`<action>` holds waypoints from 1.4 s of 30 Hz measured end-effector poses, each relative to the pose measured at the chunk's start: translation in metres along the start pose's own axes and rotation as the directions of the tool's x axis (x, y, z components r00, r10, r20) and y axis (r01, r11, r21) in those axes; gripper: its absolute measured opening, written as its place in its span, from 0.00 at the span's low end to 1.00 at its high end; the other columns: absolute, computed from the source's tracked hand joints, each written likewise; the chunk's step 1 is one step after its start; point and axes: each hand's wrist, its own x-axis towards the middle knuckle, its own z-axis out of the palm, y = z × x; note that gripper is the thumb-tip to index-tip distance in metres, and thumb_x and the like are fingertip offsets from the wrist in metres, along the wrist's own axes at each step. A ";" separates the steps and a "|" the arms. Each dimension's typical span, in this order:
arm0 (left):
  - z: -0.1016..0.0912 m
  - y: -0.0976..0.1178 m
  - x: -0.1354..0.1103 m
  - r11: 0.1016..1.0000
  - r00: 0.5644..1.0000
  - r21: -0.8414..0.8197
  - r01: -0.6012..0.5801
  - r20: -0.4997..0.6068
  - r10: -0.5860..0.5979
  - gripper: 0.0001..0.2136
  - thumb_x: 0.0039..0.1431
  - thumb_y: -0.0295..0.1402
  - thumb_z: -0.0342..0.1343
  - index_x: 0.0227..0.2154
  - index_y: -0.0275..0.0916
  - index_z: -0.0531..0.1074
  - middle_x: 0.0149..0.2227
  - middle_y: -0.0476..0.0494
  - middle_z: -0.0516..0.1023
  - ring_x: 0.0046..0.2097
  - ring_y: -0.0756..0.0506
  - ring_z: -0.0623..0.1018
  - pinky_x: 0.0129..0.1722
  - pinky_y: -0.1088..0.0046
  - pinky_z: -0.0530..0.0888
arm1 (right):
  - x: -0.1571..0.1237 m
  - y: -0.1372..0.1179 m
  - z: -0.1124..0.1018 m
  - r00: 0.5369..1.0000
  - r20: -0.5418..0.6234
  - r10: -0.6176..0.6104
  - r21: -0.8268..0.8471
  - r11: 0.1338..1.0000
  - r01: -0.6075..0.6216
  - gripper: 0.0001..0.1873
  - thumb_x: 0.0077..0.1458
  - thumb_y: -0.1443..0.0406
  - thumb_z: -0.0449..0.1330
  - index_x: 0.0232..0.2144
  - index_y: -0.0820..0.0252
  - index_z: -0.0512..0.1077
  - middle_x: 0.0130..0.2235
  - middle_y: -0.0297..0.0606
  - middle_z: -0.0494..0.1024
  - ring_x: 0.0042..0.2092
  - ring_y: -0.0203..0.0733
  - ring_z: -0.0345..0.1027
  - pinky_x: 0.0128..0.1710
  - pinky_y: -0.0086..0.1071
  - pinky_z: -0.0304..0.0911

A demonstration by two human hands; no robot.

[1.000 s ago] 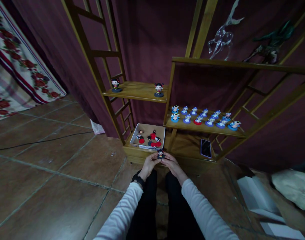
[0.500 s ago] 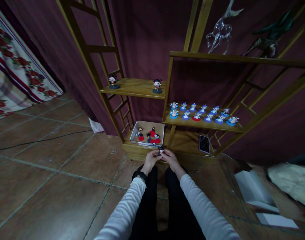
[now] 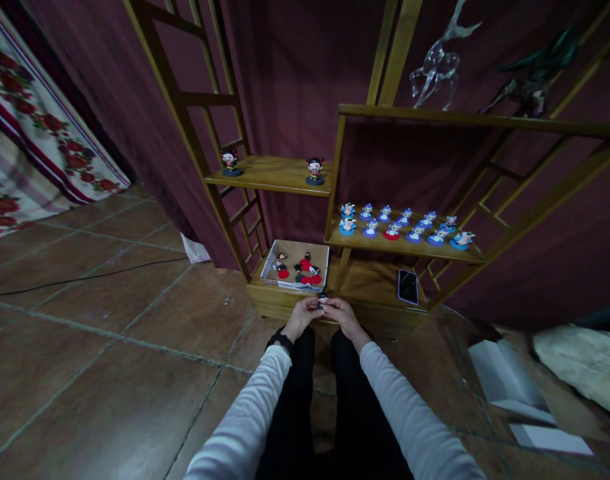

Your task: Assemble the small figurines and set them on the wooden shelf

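Note:
A small black-haired figurine (image 3: 323, 299) is held between my two hands, in front of the shelf's low edge. My left hand (image 3: 303, 316) grips it from the left, and my right hand (image 3: 341, 313) from the right, fingers closed at its base. Just beyond my hands, an open cardboard box (image 3: 269, 267) holds several figurines in red, black and white, lying on their sides. Two similar figurines stand upright on the upper left shelf (image 3: 269, 172), one at the left end (image 3: 230, 162) and one at the right (image 3: 315, 171).
On the right shelf (image 3: 405, 248) stand two rows of several blue, purple and red-based figurines (image 3: 392, 231). A phone (image 3: 408, 287) lies on the lowest board. Above are a clear deer ornament (image 3: 437, 67) and a dark green statue (image 3: 535, 77). White box pieces (image 3: 509, 377) lie on the floor at right.
The view has shifted slightly. Both hands still hold the figurine at about the same spot, with the figurine raised a touch.

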 end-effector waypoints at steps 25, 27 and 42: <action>0.008 0.009 -0.010 1.000 0.999 -0.004 0.019 -0.036 -0.019 0.21 0.30 0.33 0.68 0.33 0.34 0.77 0.32 0.41 0.79 0.35 0.44 0.76 0.43 0.65 0.69 | -0.006 0.002 -0.004 0.999 0.013 -0.034 0.069 0.997 0.033 0.16 0.33 0.56 0.67 0.25 0.59 0.72 0.33 0.35 0.75 0.38 0.41 0.69 0.45 0.42 0.64; 0.009 0.010 -0.010 1.000 0.999 -0.011 0.024 -0.026 -0.025 0.21 0.30 0.33 0.68 0.34 0.34 0.77 0.33 0.41 0.79 0.36 0.44 0.76 0.44 0.65 0.69 | -0.007 0.002 -0.004 0.999 0.009 -0.035 0.070 0.997 0.035 0.16 0.33 0.56 0.67 0.25 0.59 0.72 0.33 0.34 0.75 0.38 0.40 0.69 0.45 0.42 0.64; 0.009 0.011 -0.012 0.998 0.999 -0.053 0.041 -0.009 -0.041 0.19 0.31 0.31 0.68 0.32 0.34 0.77 0.32 0.42 0.79 0.35 0.45 0.76 0.47 0.63 0.67 | -0.007 0.001 -0.006 0.999 0.002 -0.033 0.077 0.996 0.033 0.15 0.34 0.57 0.68 0.24 0.60 0.72 0.31 0.34 0.74 0.35 0.38 0.69 0.44 0.41 0.65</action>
